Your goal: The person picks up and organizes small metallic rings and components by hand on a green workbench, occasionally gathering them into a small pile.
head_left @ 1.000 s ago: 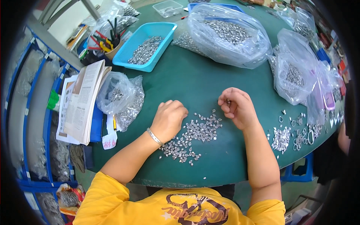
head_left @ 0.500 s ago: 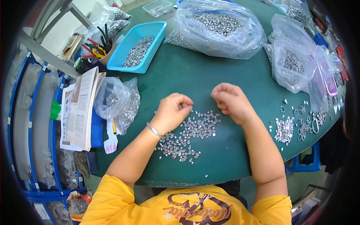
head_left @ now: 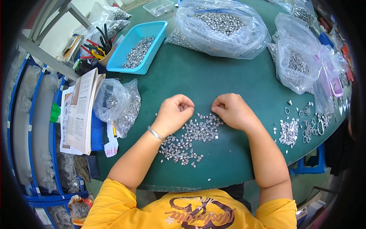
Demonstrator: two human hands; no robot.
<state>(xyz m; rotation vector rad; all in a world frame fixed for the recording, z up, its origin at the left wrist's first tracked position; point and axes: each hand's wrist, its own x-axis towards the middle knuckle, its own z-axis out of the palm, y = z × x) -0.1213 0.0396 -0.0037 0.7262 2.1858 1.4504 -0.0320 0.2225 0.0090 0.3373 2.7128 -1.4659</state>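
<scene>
Small silvery oval metal pieces [head_left: 200,129] lie loosely spread on the green table in front of me. At the upper left edge of this spread is my left hand [head_left: 172,113], its thumb and forefinger pinched together; a silver bangle circles the wrist. My right hand [head_left: 233,110] is closed at the spread's upper right, fingers curled in and tips pressed together just above the table. Whatever either hand holds is hidden by the fingers or too small to make out. A gap of bare table separates the two hands.
A blue basket [head_left: 111,63] of similar pieces stands at the far left, beside pliers [head_left: 100,46]. Large plastic bags [head_left: 244,49] of metal parts sit at the back. Papers [head_left: 82,114] and a bag [head_left: 129,110] lie left; rings [head_left: 307,131] and a pale pile [head_left: 289,132] lie right.
My right hand has come down and slightly left, nearer the loose pieces, its fingers now turned toward the table. The left hand stays almost in place, still pinched.
</scene>
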